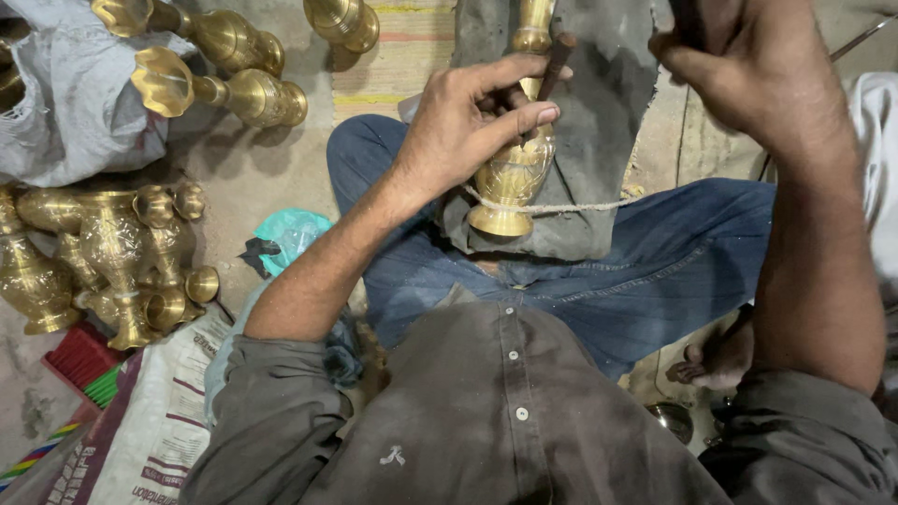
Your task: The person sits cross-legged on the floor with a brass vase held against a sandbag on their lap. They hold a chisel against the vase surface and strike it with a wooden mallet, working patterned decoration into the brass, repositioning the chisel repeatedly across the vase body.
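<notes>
One head-worn camera looks steeply down, close over the lap (599,271) and floor (281,168).

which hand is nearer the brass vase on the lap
Left. The left hand rests against the brass vase, pinching a dark chisel-like tool over it. The right hand is raised up and to the right, clear of the vase.

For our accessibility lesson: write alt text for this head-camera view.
A seated person's left hand holds a thin dark rod-shaped tool against an engraved brass vase roped to a grey cloth-covered block; the right hand is raised, gripping something dark. More brass vases lie left.
</notes>
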### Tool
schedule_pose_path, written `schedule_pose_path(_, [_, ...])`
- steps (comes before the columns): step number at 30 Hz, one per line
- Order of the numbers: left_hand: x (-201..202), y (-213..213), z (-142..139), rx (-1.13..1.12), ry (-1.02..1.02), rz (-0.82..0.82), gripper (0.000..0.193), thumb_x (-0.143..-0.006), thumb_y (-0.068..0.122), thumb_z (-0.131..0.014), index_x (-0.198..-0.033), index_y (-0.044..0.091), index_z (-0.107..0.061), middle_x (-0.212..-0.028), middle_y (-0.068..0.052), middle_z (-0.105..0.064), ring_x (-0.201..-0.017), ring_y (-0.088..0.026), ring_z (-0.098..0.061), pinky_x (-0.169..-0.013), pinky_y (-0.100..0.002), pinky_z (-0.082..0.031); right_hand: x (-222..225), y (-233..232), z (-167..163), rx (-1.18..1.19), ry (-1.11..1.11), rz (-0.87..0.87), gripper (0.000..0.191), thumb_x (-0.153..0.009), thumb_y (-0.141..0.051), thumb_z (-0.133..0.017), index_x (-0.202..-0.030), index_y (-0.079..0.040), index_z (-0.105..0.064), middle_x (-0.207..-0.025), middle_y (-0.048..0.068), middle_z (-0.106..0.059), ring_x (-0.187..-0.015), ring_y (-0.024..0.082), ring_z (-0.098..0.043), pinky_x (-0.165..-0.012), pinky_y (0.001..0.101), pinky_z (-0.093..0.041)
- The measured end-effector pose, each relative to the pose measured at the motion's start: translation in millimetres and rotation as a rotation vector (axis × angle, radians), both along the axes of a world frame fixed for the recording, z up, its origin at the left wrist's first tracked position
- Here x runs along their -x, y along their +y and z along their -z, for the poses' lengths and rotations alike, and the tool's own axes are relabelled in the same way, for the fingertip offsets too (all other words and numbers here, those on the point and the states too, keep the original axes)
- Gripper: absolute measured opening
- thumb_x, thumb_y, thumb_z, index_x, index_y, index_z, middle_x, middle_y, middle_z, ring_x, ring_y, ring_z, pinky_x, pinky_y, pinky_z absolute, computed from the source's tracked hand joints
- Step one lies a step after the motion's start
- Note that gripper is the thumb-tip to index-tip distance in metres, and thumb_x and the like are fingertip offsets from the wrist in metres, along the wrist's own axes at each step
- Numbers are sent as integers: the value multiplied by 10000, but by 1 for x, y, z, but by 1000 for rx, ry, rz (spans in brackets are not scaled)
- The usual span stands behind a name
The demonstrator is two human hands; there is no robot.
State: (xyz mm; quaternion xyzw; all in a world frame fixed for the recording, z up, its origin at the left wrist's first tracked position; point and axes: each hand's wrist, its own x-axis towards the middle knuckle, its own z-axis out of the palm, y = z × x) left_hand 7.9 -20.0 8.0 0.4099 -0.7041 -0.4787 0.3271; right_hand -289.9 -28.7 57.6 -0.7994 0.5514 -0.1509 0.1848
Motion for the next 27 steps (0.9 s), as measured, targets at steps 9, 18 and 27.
schedule_pose_path(9, [-2, 3, 0, 97, -17, -30, 404, -977, 279, -840, -1272, 34, -711, -876, -37, -779, -788, -69, -747, -699, -246, -629, 1, -3, -4, 15, 72, -99, 163, -949, -34, -823, -1042, 0, -693, -899, 166, -702, -821, 296, -707, -733, 416, -569])
schedule_pose_path(18, [-2, 0, 5, 75, 31, 0, 429, -1032, 281, -790, -1362, 46, -650, -966, -41, -774, -823, -68, -777, -734, -248, -661, 8, 0, 10, 66, -23, -72, 184, -983, -17, -782, -1063, 54, -632, -859, 172, -664, -787, 270, -697, -688, 379, -550])
schedule_pose_path(27, [-2, 0, -1, 0, 52, 50, 339, -1030, 243, -772, -1338, 115, -708, -877, 8, -781, -797, -39, -747, -713, -236, -628, 4, -8, 9, -77, -25, -4, 280, -1003, -77, -846, -909, 9, -596, -763, 144, -631, -674, 254, -645, -638, 385, -524])
